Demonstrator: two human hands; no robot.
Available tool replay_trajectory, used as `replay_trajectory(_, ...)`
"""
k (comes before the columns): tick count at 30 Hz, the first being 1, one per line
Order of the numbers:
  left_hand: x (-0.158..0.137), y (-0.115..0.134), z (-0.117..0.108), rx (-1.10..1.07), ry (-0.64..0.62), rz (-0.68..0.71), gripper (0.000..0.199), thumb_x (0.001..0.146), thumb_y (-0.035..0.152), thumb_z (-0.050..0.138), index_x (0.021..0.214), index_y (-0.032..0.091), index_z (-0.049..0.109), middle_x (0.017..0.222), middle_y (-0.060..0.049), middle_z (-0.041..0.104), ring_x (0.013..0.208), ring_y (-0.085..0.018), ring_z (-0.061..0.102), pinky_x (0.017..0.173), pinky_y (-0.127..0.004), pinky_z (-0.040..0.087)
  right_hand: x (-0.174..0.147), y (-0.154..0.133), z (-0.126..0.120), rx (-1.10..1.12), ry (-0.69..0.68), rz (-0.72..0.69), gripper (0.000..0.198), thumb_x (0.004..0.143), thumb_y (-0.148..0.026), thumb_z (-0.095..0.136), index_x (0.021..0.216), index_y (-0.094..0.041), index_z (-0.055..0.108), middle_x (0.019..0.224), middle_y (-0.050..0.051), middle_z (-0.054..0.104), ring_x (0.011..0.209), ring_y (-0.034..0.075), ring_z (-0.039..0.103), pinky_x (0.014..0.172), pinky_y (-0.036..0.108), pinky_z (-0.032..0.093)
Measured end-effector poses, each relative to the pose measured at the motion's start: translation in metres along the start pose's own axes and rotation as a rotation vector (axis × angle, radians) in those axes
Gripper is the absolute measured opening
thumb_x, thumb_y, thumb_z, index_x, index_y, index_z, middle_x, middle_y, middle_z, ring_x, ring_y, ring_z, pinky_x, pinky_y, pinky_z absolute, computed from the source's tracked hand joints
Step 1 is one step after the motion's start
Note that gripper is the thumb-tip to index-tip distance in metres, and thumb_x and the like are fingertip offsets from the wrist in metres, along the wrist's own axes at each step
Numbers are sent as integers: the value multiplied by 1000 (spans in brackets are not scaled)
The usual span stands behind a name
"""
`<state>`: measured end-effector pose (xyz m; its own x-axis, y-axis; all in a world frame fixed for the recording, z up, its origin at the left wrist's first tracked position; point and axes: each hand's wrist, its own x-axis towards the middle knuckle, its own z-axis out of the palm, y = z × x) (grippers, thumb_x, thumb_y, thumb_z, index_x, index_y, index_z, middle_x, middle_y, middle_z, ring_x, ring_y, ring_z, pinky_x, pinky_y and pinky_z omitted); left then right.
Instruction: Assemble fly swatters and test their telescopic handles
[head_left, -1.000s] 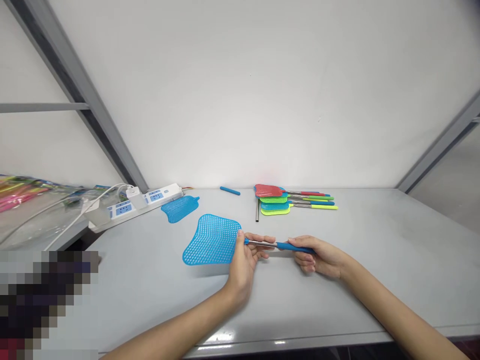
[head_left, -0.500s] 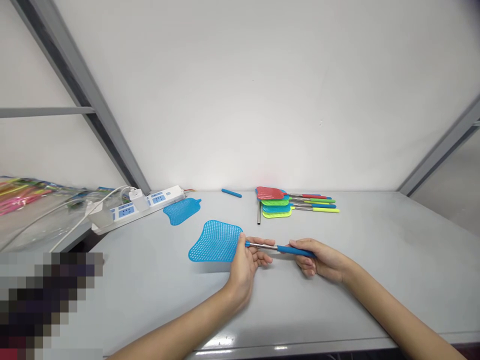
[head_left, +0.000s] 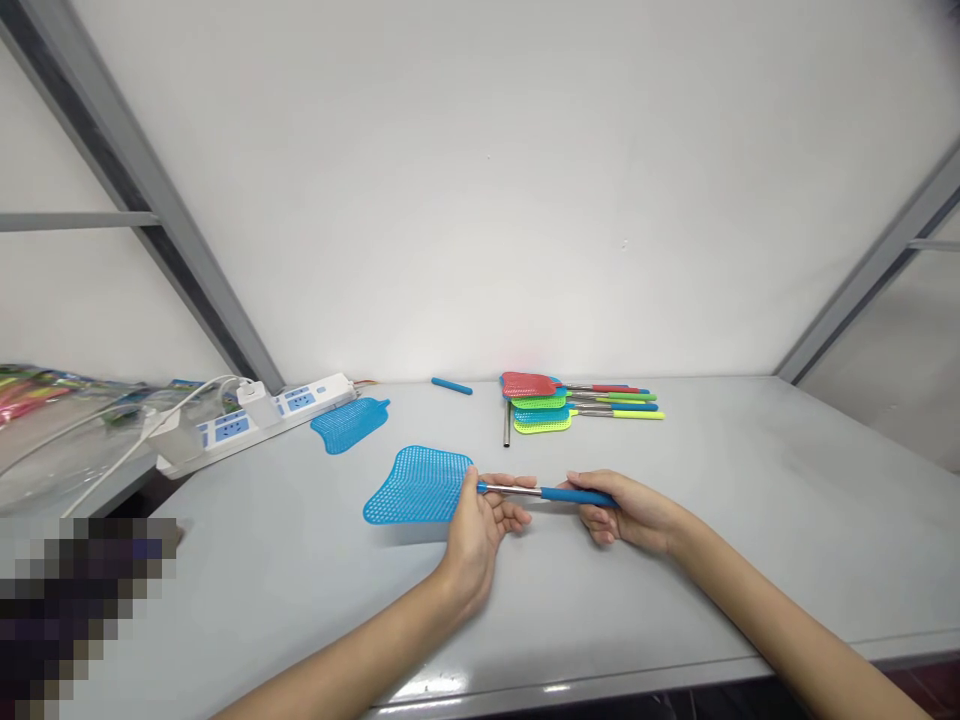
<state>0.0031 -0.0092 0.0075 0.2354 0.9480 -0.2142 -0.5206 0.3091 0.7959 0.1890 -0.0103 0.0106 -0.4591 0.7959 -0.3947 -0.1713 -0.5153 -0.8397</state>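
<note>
A blue fly swatter [head_left: 421,486] with a metal shaft and a blue grip is held just above the table, its perforated head to the left. My left hand [head_left: 480,525] closes on it where the head meets the shaft, thumb on top and fingers beneath. Around the blue grip, my right hand [head_left: 626,508] is closed near the handle end. Behind them, a loose blue swatter head [head_left: 351,425] lies flat. A loose blue grip tube [head_left: 451,386] rests by the wall, and a bare metal rod [head_left: 507,424] lies beside a pile of several coloured swatters [head_left: 534,386].
A white power strip [head_left: 255,420] with plugged-in adapters and cables runs along the table's left edge. Clear plastic bags with colourful contents [head_left: 45,410] lie farther left. Behind the grey table [head_left: 720,470] stands a pale wall, with metal posts at both sides.
The whole scene has shifted slightly left in view as the camera turned. Both hands keep the same hold on the blue fly swatter.
</note>
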Motion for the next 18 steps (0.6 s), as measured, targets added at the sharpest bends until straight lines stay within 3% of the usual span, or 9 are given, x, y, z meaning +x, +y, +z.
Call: replay_trajectory(18,3,2,-2,-16,10,-63,34,79,41,28,76,13,46,88,-15,62,46,-12,51,53,-28,38,2,2,-3,14,-25,-21,24,75,-38,45,74,-15,50,41,-5,38,36,6,33,39,20,30)
